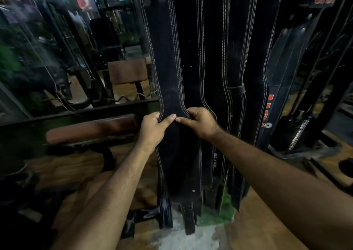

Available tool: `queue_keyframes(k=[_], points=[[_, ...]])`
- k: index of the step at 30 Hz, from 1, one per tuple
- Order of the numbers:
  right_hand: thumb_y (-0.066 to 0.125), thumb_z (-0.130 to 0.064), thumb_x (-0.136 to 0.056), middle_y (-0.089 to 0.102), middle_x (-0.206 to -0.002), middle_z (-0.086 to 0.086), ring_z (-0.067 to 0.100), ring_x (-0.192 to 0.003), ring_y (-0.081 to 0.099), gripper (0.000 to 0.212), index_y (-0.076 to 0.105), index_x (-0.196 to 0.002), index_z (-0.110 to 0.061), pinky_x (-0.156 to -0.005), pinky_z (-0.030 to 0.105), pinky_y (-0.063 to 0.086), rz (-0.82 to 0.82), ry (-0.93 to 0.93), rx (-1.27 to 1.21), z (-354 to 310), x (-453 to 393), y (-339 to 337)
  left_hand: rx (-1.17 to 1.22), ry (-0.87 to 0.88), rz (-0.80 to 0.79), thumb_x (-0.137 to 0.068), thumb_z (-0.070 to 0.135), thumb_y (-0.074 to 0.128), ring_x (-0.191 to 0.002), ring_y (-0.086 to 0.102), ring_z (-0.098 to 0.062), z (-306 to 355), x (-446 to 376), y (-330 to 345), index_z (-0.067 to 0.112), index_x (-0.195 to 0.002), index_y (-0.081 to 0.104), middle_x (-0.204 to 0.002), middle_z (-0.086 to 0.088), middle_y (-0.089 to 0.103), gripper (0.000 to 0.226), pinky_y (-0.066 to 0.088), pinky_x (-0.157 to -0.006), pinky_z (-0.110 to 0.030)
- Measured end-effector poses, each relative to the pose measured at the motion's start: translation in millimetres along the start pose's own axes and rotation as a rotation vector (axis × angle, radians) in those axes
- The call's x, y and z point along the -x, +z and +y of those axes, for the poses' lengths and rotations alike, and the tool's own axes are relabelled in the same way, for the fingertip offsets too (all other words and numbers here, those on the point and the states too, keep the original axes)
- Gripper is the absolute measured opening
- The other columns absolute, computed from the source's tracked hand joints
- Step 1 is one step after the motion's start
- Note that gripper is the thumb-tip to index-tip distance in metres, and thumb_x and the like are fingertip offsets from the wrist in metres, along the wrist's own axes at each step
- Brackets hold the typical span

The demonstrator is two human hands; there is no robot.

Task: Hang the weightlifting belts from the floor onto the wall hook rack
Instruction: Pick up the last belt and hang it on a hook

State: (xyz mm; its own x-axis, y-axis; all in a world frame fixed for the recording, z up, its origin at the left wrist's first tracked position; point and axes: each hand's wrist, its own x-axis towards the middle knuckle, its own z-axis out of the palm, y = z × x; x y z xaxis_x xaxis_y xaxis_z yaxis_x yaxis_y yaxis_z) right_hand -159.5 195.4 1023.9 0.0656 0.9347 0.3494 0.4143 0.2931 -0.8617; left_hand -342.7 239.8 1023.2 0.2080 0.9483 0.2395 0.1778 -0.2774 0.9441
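Observation:
A black leather weightlifting belt (166, 62) with white stitching hangs straight down in front of me, its strap end (188, 217) near the floor. My left hand (152, 130) grips its left edge at the narrow part, thumb across the front. My right hand (200, 122) grips the right edge at the same height, thumb pointing left. The two thumbs almost touch. Several more black belts (236, 58) hang side by side to the right. The hook rack itself is above the frame, out of sight.
A padded brown bench (91, 129) and a brown seat pad (127, 70) stand to the left behind a dark frame bar. A belt with red lettering (267, 112) and a weight stack machine (298, 133) sit to the right. Wood-pattern floor lies below.

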Motion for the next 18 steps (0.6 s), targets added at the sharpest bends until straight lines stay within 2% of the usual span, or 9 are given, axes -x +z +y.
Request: queue_keyframes(k=[2,4,7,9,14,18], points=[[0.080,-0.036,-0.084,0.067,-0.067,-0.006,0.009,-0.060,0.062,0.026,0.069,-0.080,-0.013,-0.057,0.030,0.052,-0.021,0.032,-0.023,8.5,5.5,0.3,0.016,-0.013,0.006,-0.077,0.043,0.083,-0.090,0.075,-0.029,2.2,10.0,1.3,0.010,-0.093,0.074,-0.094,-0.009,0.078,0.038,0.060,-0.084,-0.051],[0.081,-0.031,-0.083,0.078,-0.090,0.001,0.014,-0.083,0.075,0.024,0.074,-0.098,-0.014,-0.078,0.039,0.062,-0.033,0.085,-0.091,17.6,12.4,0.9,0.065,-0.022,0.014,-0.080,0.022,0.083,-0.090,0.076,-0.019,-3.8,15.2,3.2,0.019,-0.094,0.075,-0.093,-0.001,0.079,0.016,0.061,-0.083,-0.040],[0.082,-0.021,-0.082,0.078,-0.106,0.008,0.023,-0.100,0.075,0.032,0.072,-0.110,-0.008,-0.091,0.048,0.060,-0.025,0.134,-0.214,32.9,22.2,1.9,0.141,-0.060,0.026,-0.080,0.014,0.083,-0.089,0.076,-0.015,-13.2,22.2,4.8,0.020,-0.094,0.073,-0.092,0.002,0.079,0.019,0.059,-0.079,-0.031],[0.084,-0.022,-0.081,0.077,-0.113,0.007,0.021,-0.107,0.073,0.039,0.072,-0.115,-0.008,-0.096,0.046,0.058,-0.051,0.180,-0.209,47.3,29.4,4.4,0.176,-0.075,0.033,-0.080,0.010,0.082,-0.088,0.075,-0.011,-19.0,25.0,6.6,0.021,-0.095,0.072,-0.090,0.004,0.078,0.020,0.058,-0.076,-0.025],[0.087,-0.054,-0.064,0.077,-0.113,-0.004,0.010,-0.108,0.072,0.060,0.076,-0.113,-0.020,-0.099,0.042,0.057,-0.086,0.329,-0.065,94.8,65.3,18.8,0.140,-0.196,-0.011,-0.078,0.004,0.082,-0.080,0.072,0.003,-65.2,46.7,21.4,0.020,-0.097,0.073,-0.091,0.011,0.075,0.027,0.055,-0.071,-0.015],[0.089,-0.037,-0.072,0.076,-0.115,-0.002,0.008,-0.106,0.070,0.051,0.074,-0.117,-0.018,-0.098,0.034,0.057,-0.103,0.402,0.037,120.2,86.1,29.9,0.082,-0.324,-0.030,-0.075,0.007,0.085,-0.072,0.070,0.006,-119.6,70.2,35.5,0.008,-0.108,0.073,-0.090,0.009,0.073,0.036,0.054,-0.065,-0.013]])
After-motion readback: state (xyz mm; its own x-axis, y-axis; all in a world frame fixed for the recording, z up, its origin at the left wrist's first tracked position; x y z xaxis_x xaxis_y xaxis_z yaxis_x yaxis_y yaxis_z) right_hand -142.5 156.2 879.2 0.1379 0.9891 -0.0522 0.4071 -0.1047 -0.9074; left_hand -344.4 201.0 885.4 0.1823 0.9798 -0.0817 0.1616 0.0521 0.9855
